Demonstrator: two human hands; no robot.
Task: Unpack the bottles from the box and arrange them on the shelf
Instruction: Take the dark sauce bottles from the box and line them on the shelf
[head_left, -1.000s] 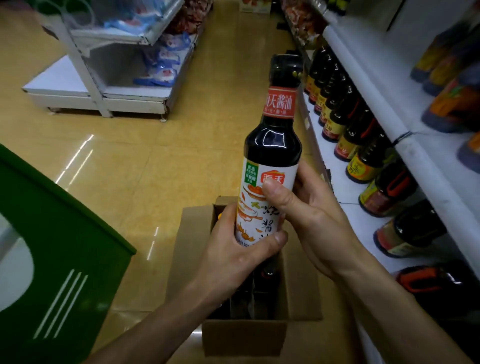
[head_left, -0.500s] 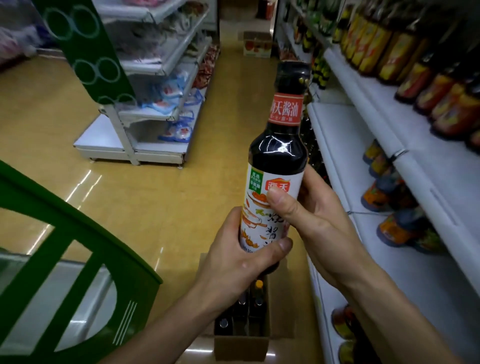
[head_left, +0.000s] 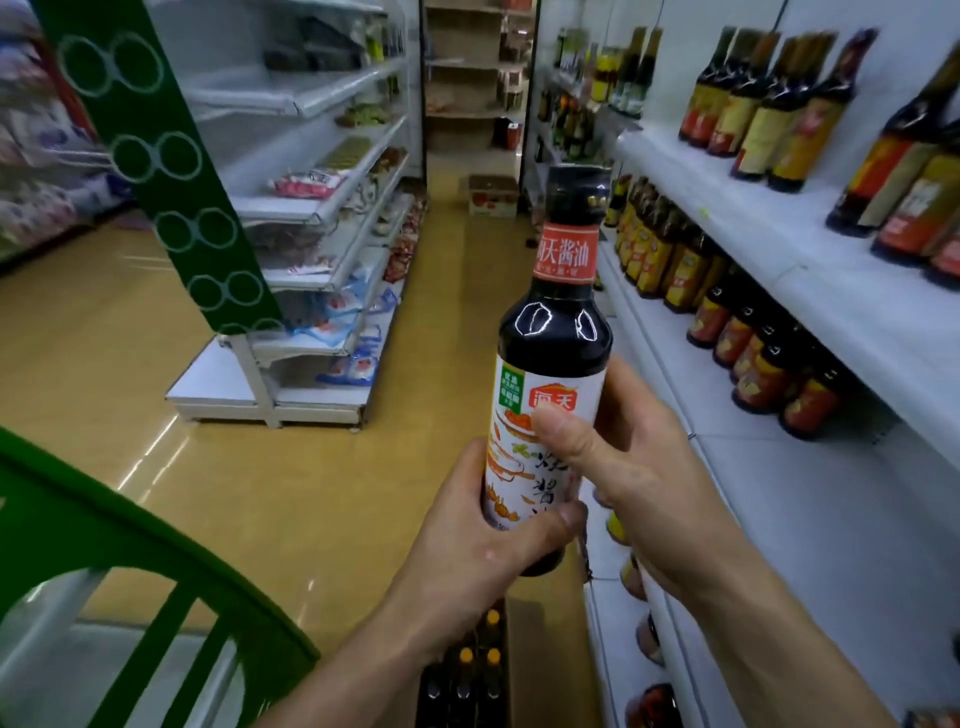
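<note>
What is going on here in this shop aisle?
A person holds one dark sauce bottle upright in both hands: the left hand grips its base, the right hand its labelled side. Below, the open box on the floor holds more bottles. The bottle is not yet on the white shelf at the right.

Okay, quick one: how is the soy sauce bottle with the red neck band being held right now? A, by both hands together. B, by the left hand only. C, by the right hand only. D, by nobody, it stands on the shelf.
A: the left hand grips the lower end of the bottle, while the right hand wraps round its label with the thumb across the front.
</note>
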